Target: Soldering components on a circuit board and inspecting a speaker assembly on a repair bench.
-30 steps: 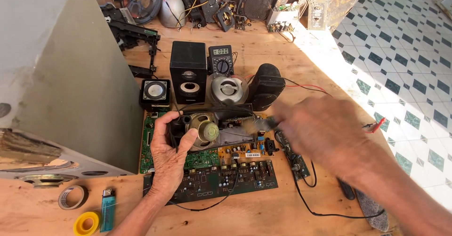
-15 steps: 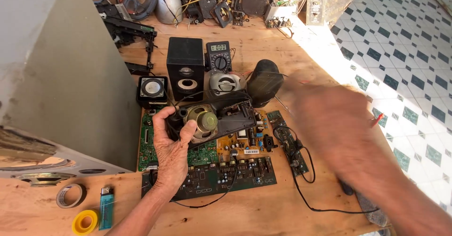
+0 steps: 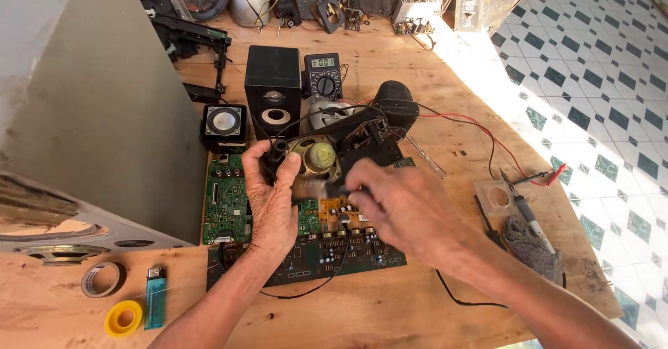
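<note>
Brass-coloured speaker driver [image 3: 316,155] sits gripped in the left hand [image 3: 273,199] above green circuit boards [image 3: 227,199]; the blurred right hand [image 3: 400,206] hides its fingertips, grip unclear.

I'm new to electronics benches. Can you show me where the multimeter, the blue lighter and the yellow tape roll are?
multimeter [image 3: 324,76], head view, on its round dial.
blue lighter [image 3: 155,300], head view, middle of its body.
yellow tape roll [image 3: 124,318], head view, on the ring's left side.

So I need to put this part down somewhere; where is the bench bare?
Bare wood lies along the near edge, below the dark circuit board, right of the blue lighter. More lies at the far right, beyond the red lead. Crowded: around both hands, the speakers and the meter.
</note>
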